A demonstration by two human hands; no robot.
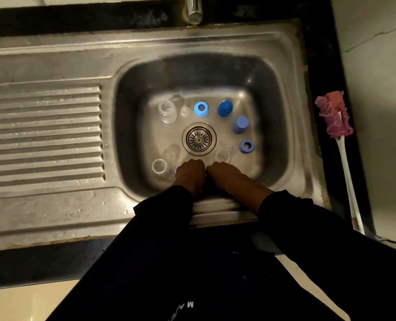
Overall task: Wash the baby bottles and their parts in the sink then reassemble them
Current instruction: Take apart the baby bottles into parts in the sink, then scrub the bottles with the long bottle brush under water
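Baby bottle parts stand on the floor of the steel sink (132, 93). One clear bottle (167, 111) is at the back left and another clear bottle (159, 166) at the front left. Two blue rings (201, 108) (246, 146) and two blue caps (225, 108) (241, 124) stand at the back and right. Clear nipples (185, 110) (223, 155) are faint. My left hand (190, 173) is curled over a blue part (178, 169) at the front, mostly hidden. My right hand (224, 176) lies beside it, fingers curled down; what they hold is hidden.
The drain strainer (199, 139) is at the sink's centre and the faucet (194, 10) is above the back rim. A ribbed drainboard (41, 135) lies to the left. A pink bottle brush with a white handle (333, 114) lies on the dark counter to the right.
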